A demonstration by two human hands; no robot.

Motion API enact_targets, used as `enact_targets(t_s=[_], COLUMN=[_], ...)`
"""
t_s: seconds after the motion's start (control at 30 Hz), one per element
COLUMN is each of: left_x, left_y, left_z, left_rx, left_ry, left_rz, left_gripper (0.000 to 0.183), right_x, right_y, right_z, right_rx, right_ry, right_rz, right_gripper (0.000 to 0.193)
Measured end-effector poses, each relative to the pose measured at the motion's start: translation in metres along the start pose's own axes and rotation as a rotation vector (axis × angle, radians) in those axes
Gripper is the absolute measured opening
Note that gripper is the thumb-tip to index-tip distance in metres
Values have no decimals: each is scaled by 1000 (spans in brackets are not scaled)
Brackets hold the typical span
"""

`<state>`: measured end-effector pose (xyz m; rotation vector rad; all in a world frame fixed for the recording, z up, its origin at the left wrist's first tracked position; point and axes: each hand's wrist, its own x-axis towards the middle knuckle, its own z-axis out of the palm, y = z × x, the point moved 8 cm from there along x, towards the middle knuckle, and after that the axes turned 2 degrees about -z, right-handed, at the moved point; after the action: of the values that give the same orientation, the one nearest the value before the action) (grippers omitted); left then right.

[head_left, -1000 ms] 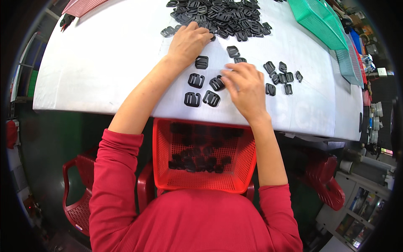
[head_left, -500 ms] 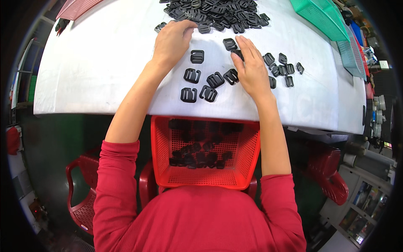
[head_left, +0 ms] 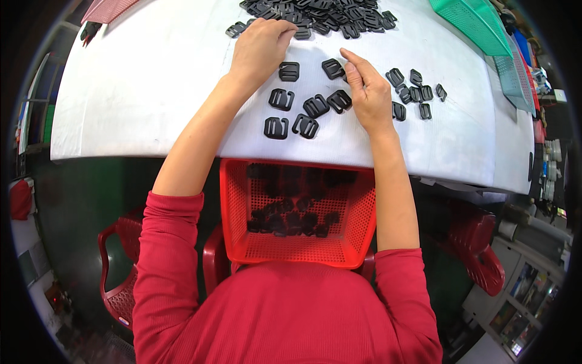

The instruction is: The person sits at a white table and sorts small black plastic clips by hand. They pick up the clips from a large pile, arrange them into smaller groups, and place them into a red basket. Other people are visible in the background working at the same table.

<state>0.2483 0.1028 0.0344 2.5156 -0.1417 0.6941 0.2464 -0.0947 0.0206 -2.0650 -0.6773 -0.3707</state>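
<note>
My left hand [head_left: 262, 51] is at the near left edge of a heap of black plastic buckles [head_left: 339, 15], its fingers and thumb brought together. One buckle [head_left: 302, 33] lies right beside the fingertips; anything inside the pinch is hidden. Farther right, my right hand [head_left: 368, 94] hangs low over the table, index finger stretched out and thumb apart from it. A flat buckle [head_left: 332, 68] sits just left of that index finger, and another [head_left: 339, 101] lies beside the palm. Loose buckles are spread between my forearms, such as one [head_left: 289, 71] below my left hand.
A red perforated basket [head_left: 303, 255] with black pieces inside stands at the table's near edge, before my body. Several smaller buckles [head_left: 416, 94] lie right of my right hand. Green baskets [head_left: 470, 27] line the far right of the white table [head_left: 139, 109]; a pink basket [head_left: 109, 9] is far left.
The whole view has shifted slightly. My right hand has turned, its fingers less spread and the index finger sticking out. My left hand stays by the heap; the loose buckles keep their layout.
</note>
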Motion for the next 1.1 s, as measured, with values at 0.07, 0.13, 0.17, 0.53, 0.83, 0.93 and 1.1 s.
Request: enact_targets(t_s=[0.07, 0.13, 0.17, 0.53, 0.83, 0.93, 1.1], left_x=[-4, -7, -8, 0, -33, -39, -68], left_y=[-3, 6, 13, -2, 22, 44, 108], left_z=[-4, -2, 0, 4, 31, 37, 44], left_rx=[44, 140, 186, -165, -225, -187, -287], left_ry=[15, 100, 143, -121, -298, -501, -773], left_rz=[25, 174, 250, -208, 157, 280, 523], left_gripper=[21, 24, 26, 20, 38, 45, 45], right_x=[0, 1, 1, 0, -25, -21, -25], right_y=[1, -2, -2, -4, -31, -18, 108], right_z=[-1, -3, -3, -3, 29, -31, -168], right_rx=[26, 51, 56, 66, -13, 38, -371], right_ry=[31, 31, 34, -4, -307, -36, 294], right_rz=[-1, 51, 50, 96, -49, -15, 248], right_gripper=[27, 27, 27, 29, 46, 38, 39])
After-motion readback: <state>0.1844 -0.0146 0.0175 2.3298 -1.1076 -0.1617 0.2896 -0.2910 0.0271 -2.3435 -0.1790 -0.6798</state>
